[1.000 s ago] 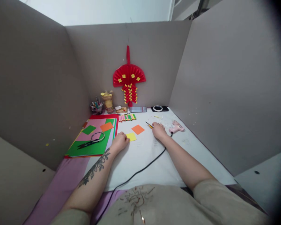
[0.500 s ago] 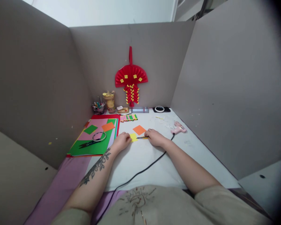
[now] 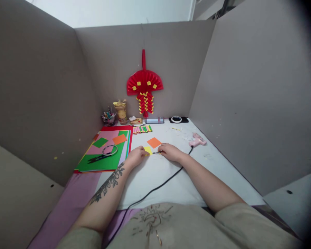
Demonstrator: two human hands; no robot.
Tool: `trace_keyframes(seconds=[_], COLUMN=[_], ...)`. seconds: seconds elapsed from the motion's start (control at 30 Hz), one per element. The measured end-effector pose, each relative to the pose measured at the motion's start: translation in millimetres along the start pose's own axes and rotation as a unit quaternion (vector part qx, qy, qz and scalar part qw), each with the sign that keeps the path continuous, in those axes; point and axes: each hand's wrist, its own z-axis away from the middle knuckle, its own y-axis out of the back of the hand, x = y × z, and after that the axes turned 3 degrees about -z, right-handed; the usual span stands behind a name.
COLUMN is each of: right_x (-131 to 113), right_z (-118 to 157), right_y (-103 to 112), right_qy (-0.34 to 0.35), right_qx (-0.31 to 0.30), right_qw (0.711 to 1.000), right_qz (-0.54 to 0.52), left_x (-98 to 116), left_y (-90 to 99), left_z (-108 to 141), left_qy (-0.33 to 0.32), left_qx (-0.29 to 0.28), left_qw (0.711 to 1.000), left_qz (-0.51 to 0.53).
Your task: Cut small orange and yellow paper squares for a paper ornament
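My left hand (image 3: pixel 135 157) rests on the white table with its fingers on the near edge of a small yellow paper square (image 3: pixel 148 150). My right hand (image 3: pixel 170 151) is closed on a thin yellow and black stick-like tool (image 3: pixel 157 153) whose tip lies against the yellow square. An orange paper square (image 3: pixel 153 142) lies just beyond them. Both forearms reach in from the near edge.
A stack of coloured paper sheets (image 3: pixel 103 152) with black snips (image 3: pixel 96 159) and a tape ring (image 3: pixel 109 150) lies left. A pink glue gun (image 3: pixel 197 140) with a black cord (image 3: pixel 155 188) sits right. Rolled paper tubes (image 3: pixel 142 129), a pen cup (image 3: pixel 108 118) and a red paper fan ornament (image 3: pixel 144 86) stand at the back. Cardboard walls enclose three sides.
My right hand took the thin tool from beside the glue gun and brought it left to the yellow square. My left hand stayed on the square.
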Motion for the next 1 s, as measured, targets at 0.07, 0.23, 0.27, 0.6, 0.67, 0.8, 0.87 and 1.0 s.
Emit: trace_keyframes(seconds=[0.07,0.23,0.27,0.6,0.67,0.8,0.87,1.0], right_x=[-1,-2,-2,0,-1,-1,-2,-3], right_z=[1,0,0,1,1,3,3,4], right_y=[2,2,2,0,1,0,0,1], right_qy=[0.008,0.019,0.02,0.024,0.026,0.029,0.028,0.023], right_qx=[-0.006,-0.01,-0.007,-0.004,-0.007,-0.007,-0.004,0.001], right_qw=[1.0,1.0,1.0,1.0,0.999,0.999,0.999,1.0], right_qz=[0.001,-0.005,-0.006,-0.019,-0.021,-0.021,-0.019,-0.017], left_x=[1,8,9,11,11,10,8,2], left_y=[1.4,6.9,7.8,10.1,10.7,10.4,8.8,5.2], left_z=[1,3,3,2,2,1,1,1], left_qy=[-0.013,0.033,0.051,0.116,0.105,0.103,0.08,0.006], left_qx=[-0.008,-0.022,-0.026,-0.052,-0.056,-0.062,-0.062,-0.051], left_qw=[1.0,0.999,0.998,0.989,0.989,0.99,0.993,0.999], left_qz=[-0.025,-0.002,0.009,0.076,0.085,0.078,0.062,0.013])
